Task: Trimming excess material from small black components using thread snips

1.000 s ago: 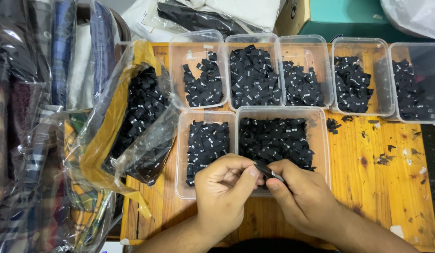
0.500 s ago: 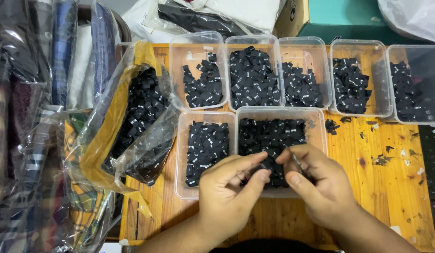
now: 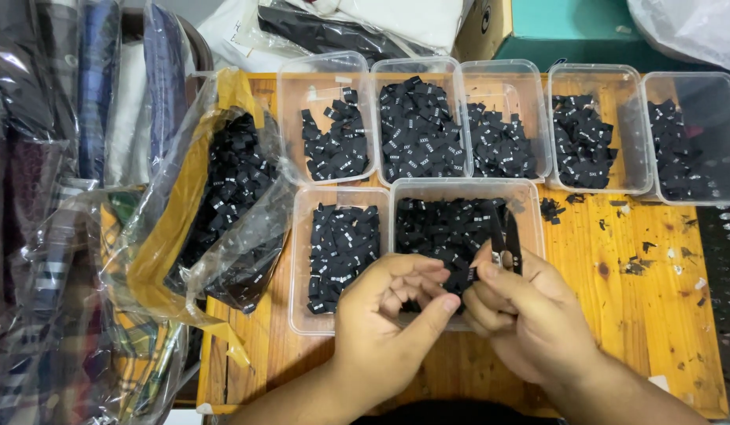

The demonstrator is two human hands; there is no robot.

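Observation:
My hands hover over the front right clear tub (image 3: 459,186), which is full of small black fabric labels (image 3: 436,228). My right hand (image 3: 530,319) grips a pair of small black snips (image 3: 506,240), blades pointing away from me over the tub. My left hand (image 3: 388,323) has its fingers curled and its thumb stretched towards the right hand, almost touching it. A dark label shows between the two hands. Which fingers pinch it is hidden.
A second tub (image 3: 299,260) of labels stands front left, and several more tubs (image 3: 593,71) line the back. A yellow-lined plastic bag (image 3: 172,228) of labels lies at left, beside bagged clothes (image 3: 42,260). Black scraps dot the wooden table (image 3: 640,315). A teal box (image 3: 573,27) stands behind.
My right hand has shifted right and turned the snips upright over the tub. My left hand's fingers spread out, then curled in again.

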